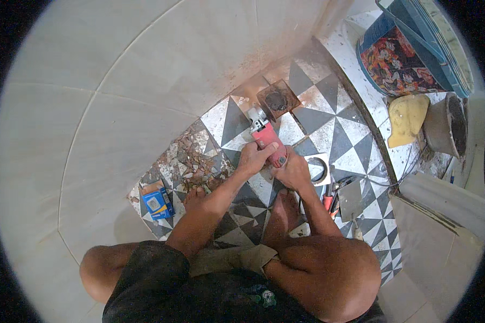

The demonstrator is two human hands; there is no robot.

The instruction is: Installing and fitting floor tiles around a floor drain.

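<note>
Both my hands are wrapped round the pinkish-red body of an angle grinder (270, 142). My left hand (255, 157) grips its left side, and my right hand (293, 170) holds the rear end. The grinder's silver head (257, 118) points away from me, beside a square cut-out (278, 100) in the floor with dirt inside. I cannot make out whether the disc touches the tile. Just right of my right hand lies a white square frame (309, 160) with a dark round opening. A tool with red-and-black handles (328, 202) rests close by.
Broken tile and rubble (191, 161) lie along the left wall, near a blue box (157, 202). A blue bucket (401, 59), a yellow piece (406, 119) and a grey container (443, 128) stand on a white ledge. A dark cable (380, 184) crosses the patterned floor at right.
</note>
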